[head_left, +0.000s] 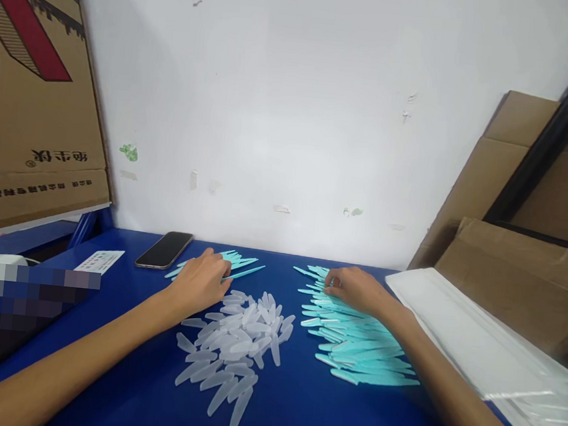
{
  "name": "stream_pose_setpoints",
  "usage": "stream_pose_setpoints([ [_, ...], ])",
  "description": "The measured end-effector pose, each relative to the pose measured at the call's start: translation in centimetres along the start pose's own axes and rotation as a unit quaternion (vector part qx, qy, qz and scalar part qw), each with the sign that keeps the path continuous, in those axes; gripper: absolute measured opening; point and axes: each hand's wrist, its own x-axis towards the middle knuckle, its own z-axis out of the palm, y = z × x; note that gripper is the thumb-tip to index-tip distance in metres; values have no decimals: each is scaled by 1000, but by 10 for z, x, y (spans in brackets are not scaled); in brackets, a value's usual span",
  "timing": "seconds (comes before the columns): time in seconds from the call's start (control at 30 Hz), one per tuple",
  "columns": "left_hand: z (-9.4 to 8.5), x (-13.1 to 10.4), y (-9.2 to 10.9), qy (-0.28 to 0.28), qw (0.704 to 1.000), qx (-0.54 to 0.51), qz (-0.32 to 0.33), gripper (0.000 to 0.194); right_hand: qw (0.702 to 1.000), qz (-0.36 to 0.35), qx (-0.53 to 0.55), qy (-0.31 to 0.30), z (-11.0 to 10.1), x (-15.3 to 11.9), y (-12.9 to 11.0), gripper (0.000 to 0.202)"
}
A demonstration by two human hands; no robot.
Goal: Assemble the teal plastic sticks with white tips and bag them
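My left hand (pixel 203 277) rests over a small group of slim teal plastic sticks (pixel 242 261), which look like eyebrow razors. Its fingers are curled, and one stick points out to the right from the fingertips. On the right, my right hand (pixel 354 288) reaches onto the upper part of a larger teal pile (pixel 352 343), thumb and fingers bent together. What lies between those fingers is hidden. Between the two hands, nearer to me, a loose heap of frosted, translucent blade-shaped covers (pixel 242 333) lies on the blue table (pixel 275 413).
A phone (pixel 164 250) and a printed card (pixel 100 261) lie at the left, beside a pixelated area. White plastic sleeves (pixel 473 338) are stacked at the right, before cardboard (pixel 518 289). A large carton (pixel 38 102) stands left; a white wall (pixel 284 106) closes the back.
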Motion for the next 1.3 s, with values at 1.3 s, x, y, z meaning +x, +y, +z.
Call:
stream_pose_setpoints([
  [1.3, -13, -4, 23, 43, 969, -223, 100, 19, 954, -208, 14, 218, 0, -17, -66, 22],
])
